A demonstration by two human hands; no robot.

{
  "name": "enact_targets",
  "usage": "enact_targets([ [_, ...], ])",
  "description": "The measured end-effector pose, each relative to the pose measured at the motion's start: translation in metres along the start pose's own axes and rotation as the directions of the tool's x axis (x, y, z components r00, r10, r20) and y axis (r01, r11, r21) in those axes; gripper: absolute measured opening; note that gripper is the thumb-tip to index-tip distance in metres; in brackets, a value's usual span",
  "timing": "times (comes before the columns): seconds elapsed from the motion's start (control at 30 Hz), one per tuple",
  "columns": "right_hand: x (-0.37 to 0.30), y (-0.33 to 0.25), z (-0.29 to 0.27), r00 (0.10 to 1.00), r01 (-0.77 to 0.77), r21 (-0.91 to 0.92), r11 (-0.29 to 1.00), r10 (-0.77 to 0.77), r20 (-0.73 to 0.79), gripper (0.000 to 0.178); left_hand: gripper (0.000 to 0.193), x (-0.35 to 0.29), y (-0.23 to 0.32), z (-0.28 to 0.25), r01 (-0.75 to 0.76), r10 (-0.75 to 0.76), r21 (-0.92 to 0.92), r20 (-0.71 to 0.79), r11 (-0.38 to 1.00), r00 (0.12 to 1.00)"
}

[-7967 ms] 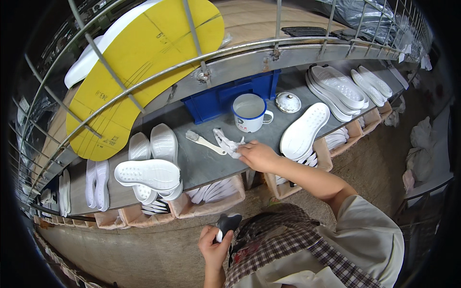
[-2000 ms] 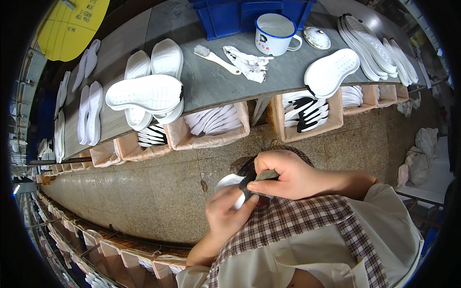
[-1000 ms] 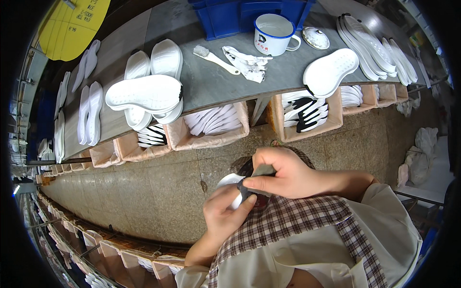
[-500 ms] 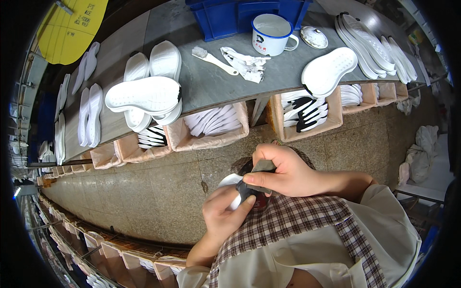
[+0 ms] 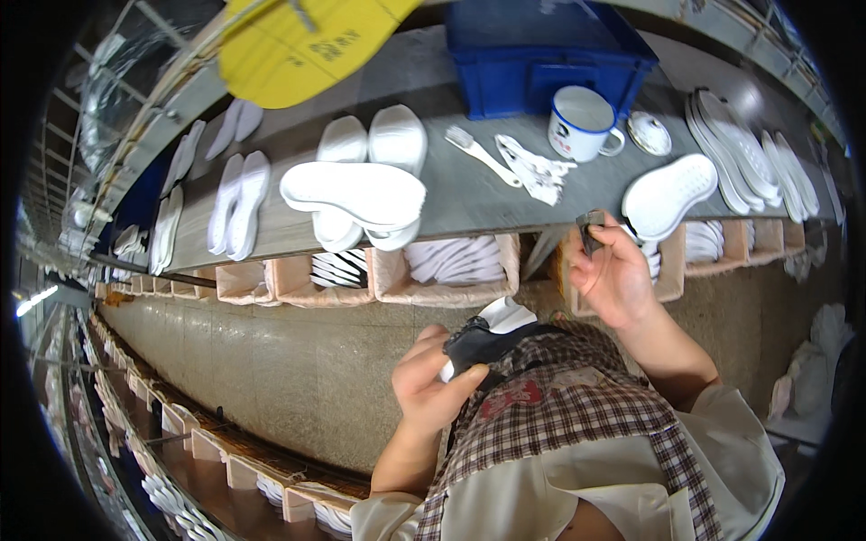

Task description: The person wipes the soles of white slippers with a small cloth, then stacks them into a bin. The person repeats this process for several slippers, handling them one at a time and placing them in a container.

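My left hand (image 5: 428, 383) is closed round a black-and-white shoe part (image 5: 483, 343), held low in front of the checked apron. Its white end points up and away from me, and the rest of its shape is partly hidden by the fingers. Higher up and to the right, my right hand (image 5: 622, 279) pinches a small dark grey pad (image 5: 591, 232) between thumb and fingers. That hand is near the table's front edge, just left of a single white shoe sole (image 5: 669, 196) that overhangs the edge.
On the grey table (image 5: 505, 216) are stacked white soles (image 5: 352, 194), a white brush (image 5: 483, 155), a stained rag (image 5: 537, 171), an enamel mug (image 5: 582, 126), its lid (image 5: 649, 133) and a blue crate (image 5: 550, 59). Lined bins (image 5: 446, 293) with shoe parts hang below the edge.
My right hand, with the grey pad, has left the shoe part and moved up and right toward the table. My left hand still holds the part. The whole view has shifted.
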State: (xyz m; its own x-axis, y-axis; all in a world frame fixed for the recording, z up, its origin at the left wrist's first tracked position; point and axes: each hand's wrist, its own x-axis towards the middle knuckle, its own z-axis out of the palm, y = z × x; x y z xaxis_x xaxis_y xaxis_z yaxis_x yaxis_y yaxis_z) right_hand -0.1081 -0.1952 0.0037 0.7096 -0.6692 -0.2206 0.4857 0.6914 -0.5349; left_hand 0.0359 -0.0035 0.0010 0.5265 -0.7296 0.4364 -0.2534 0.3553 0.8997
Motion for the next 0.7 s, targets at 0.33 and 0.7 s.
enact_targets([
  [0.33,0.071,-0.014,-0.031,0.978,-0.02,-0.488,0.873,-0.083,-0.19,0.048,0.026,0.01,0.006,-0.002,-0.055,0.056,0.027,-0.04,0.998,0.998],
  [0.7,0.172,-0.003,-0.041,0.881,0.221,-0.938,-0.266,-0.359,0.309,0.024,0.025,-0.009,-0.013,0.001,0.199,-0.195,0.012,-0.148,0.98,0.97],
])
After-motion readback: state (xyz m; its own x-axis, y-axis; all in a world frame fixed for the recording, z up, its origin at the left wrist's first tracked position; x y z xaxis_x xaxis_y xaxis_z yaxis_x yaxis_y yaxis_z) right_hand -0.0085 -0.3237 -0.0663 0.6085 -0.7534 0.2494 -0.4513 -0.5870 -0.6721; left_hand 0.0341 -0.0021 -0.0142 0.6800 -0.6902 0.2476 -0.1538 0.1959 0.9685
